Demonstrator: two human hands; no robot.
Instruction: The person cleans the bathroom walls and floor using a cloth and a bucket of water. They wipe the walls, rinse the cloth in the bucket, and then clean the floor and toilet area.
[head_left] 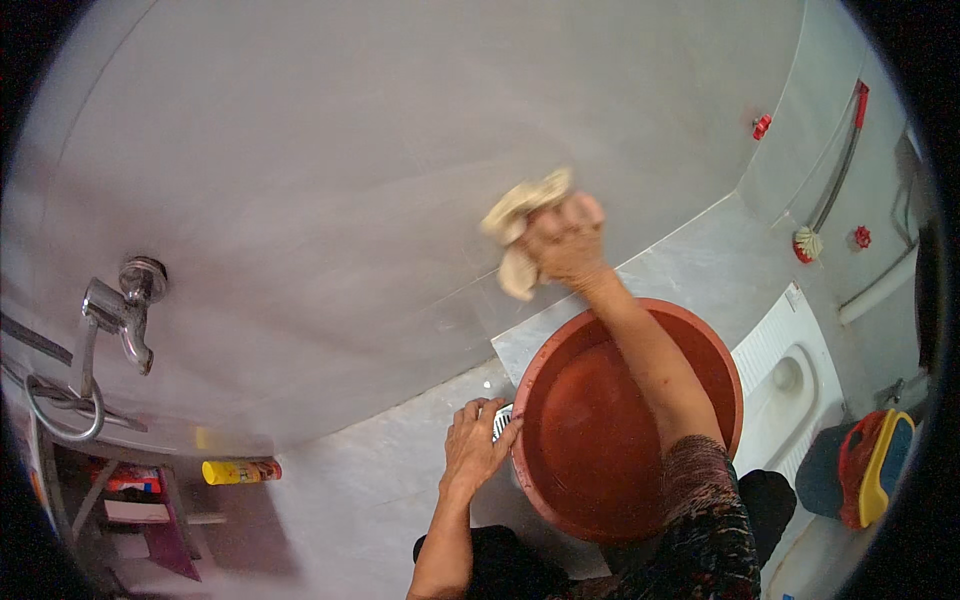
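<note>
My right hand [570,240] is closed on a cream-coloured cloth [525,205] and holds it at the grey tiled wall, low down near the floor. Hand and cloth are smeared by motion. Below that arm stands a large round reddish-brown plastic basin [590,430]; its inside looks wet. My left hand [474,442] is beside the basin's left rim, fingers and thumb apart, the thumb at or close to the rim. Between thumb and fingers a small slotted floor drain [503,421] shows.
A chrome tap [130,310] juts from the wall at left. Below it, a yellow bottle [241,471] is by a shelf rack [100,500]. To the right lie a white squat toilet [790,385], a long-handled brush [808,243] and a dark bucket with a yellow-and-red item [880,465].
</note>
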